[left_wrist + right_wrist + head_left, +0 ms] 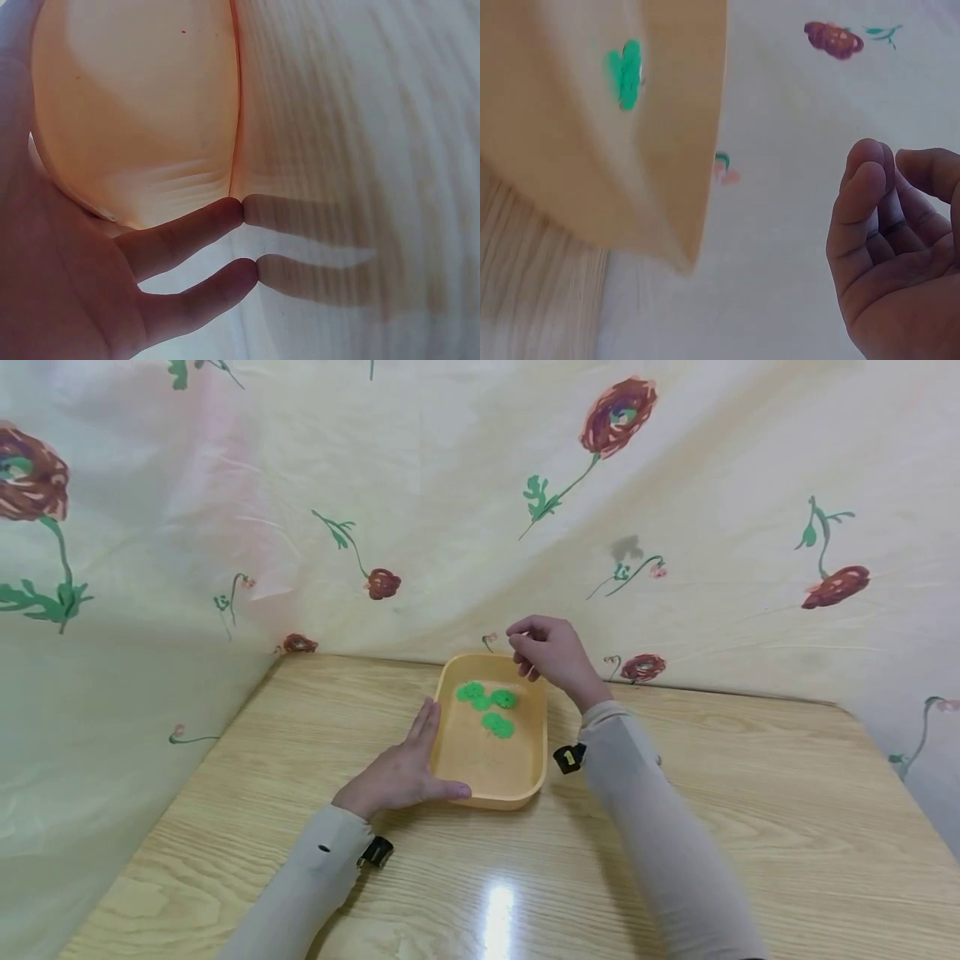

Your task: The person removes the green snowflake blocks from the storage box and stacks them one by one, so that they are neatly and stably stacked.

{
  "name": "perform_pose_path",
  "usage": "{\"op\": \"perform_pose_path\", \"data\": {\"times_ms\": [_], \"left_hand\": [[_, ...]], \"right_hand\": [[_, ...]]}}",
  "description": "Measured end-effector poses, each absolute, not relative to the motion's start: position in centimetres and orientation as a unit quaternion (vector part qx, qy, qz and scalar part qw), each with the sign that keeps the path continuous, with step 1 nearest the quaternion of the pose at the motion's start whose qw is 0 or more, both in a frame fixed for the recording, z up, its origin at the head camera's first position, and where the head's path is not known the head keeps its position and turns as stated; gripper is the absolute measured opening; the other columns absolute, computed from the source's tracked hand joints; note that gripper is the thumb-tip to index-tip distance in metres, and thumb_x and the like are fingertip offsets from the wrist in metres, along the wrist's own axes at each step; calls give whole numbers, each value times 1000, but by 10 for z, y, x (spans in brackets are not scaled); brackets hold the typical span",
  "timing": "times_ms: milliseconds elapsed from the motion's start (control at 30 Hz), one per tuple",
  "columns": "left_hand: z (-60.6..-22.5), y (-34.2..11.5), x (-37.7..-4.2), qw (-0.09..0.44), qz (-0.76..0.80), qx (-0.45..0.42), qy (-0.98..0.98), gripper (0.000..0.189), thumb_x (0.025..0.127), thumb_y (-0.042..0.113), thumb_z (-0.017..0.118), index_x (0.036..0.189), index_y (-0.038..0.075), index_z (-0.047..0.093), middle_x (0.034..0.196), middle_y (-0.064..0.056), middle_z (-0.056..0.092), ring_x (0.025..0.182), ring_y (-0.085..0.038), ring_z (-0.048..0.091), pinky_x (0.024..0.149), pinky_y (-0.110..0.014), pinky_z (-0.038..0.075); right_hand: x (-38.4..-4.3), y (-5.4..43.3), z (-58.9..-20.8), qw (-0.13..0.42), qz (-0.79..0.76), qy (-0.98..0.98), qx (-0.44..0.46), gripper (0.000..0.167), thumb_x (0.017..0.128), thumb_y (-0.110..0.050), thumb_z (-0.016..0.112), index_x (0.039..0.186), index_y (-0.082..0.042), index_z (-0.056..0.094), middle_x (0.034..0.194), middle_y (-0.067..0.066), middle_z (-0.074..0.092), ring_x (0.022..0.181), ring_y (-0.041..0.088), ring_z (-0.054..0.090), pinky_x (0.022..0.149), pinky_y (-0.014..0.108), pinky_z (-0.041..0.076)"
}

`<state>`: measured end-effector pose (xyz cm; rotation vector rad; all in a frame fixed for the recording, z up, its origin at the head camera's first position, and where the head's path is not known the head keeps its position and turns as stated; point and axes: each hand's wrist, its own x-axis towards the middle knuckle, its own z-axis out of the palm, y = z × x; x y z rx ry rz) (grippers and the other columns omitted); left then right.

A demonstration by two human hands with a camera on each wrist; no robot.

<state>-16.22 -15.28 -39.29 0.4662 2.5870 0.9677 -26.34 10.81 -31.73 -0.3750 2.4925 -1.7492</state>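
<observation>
A yellow-orange plastic tray [491,770] with rounded corners lies on the wooden table. Several flat green pieces with scalloped edges [498,725] are spread over its far half; what they are I cannot tell. My left hand [397,777] rests against the tray's near left corner, thumb along the near rim and fingers straight along the left side. In the left wrist view, two fingertips [229,212] touch the tabletop beside the tray. My right hand [553,650] hovers over the far right rim, its fingers loosely curled. Nothing shows between its thumb and fingertips [866,176].
The pale wooden table [712,793] extends to both sides of the tray. Behind it and at the left hangs a white cloth [450,493] with red flowers, close to the tray's far edge. Black bands [570,757] show at both wrists.
</observation>
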Motion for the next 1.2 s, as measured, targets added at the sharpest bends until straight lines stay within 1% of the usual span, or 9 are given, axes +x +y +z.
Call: {"op": "perform_pose_path", "data": {"times_ms": [200, 500, 600, 667, 700, 800, 933, 1100, 1200], "left_hand": [[-394, -152, -163, 165, 332, 165, 914, 136, 75, 65, 81, 160, 20, -14, 168, 1, -17, 132, -39, 48, 104, -46, 43], [-391, -150, -164, 163, 330, 164, 915, 136, 74, 66, 80, 161, 19, -13, 168, 0, -17, 128, -37, 51, 98, -43, 47], [-391, -150, -164, 165, 333, 159, 915, 137, 74, 65, 81, 161, 18, -13, 168, 1, -17, 126, -37, 53, 99, -43, 47], [-392, -150, -163, 168, 337, 156, 913, 137, 74, 65, 82, 161, 18, -13, 168, 1, -17, 128, -37, 51, 101, -43, 46], [-393, -149, -163, 171, 339, 154, 912, 137, 74, 64, 82, 161, 18, -13, 167, 1, -17, 129, -36, 50, 101, -43, 45], [-393, -149, -163, 177, 342, 154, 910, 136, 74, 64, 82, 160, 19, -14, 167, 2, -18, 132, -36, 48, 101, -43, 45], [-392, -148, -164, 174, 336, 162, 911, 135, 76, 64, 80, 160, 18, -14, 167, 1, -19, 123, -35, 55, 95, -41, 49], [-389, -148, -166, 169, 325, 169, 915, 134, 77, 63, 80, 160, 17, -15, 167, 0, -19, 109, -33, 62, 86, -38, 52], [-389, -149, -167, 170, 326, 167, 915, 134, 77, 63, 80, 160, 17, -15, 167, 0, -19, 112, -33, 60, 88, -38, 51]], "right_hand": [[-270, 87, -325, 61, -569, 811, -120, 22, 103, -18, 58, 116, -3, 68, 86, 22, 64, 69, 30, 64, 59, 34, 54], [-284, 67, -345, 77, -515, 845, -117, 25, 103, -14, 57, 119, 2, 67, 81, 18, 64, 71, 36, 64, 69, 52, 55], [-290, 63, -357, 87, -509, 848, -115, 25, 103, -13, 56, 118, 4, 66, 91, 27, 65, 76, 42, 64, 69, 51, 55], [-295, 60, -366, 93, -488, 859, -120, 25, 102, -13, 55, 117, 5, 66, 115, 31, 63, 77, 42, 66, 66, 44, 56], [-297, 59, -371, 97, -473, 867, -123, 24, 102, -12, 55, 116, 5, 67, 127, 31, 60, 76, 38, 66, 64, 40, 55], [-301, 56, -382, 112, -405, 898, -132, 22, 102, -14, 58, 111, 2, 69, 133, 25, 59, 75, 28, 64, 64, 32, 52], [-304, 54, -392, 152, -334, 923, -116, 19, 98, -16, 65, 108, -1, 69, 101, 16, 68, 70, 20, 59, 65, 33, 51], [-308, 53, -399, 186, -317, 926, -89, 18, 95, -19, 70, 105, -4, 65, 92, 10, 65, 61, 20, 62, 58, 33, 54], [-311, 49, -402, 175, -279, 938, -111, 20, 95, -26, 71, 91, -6, 67, 80, 7, 65, 57, 17, 60, 53, 30, 52]]}}
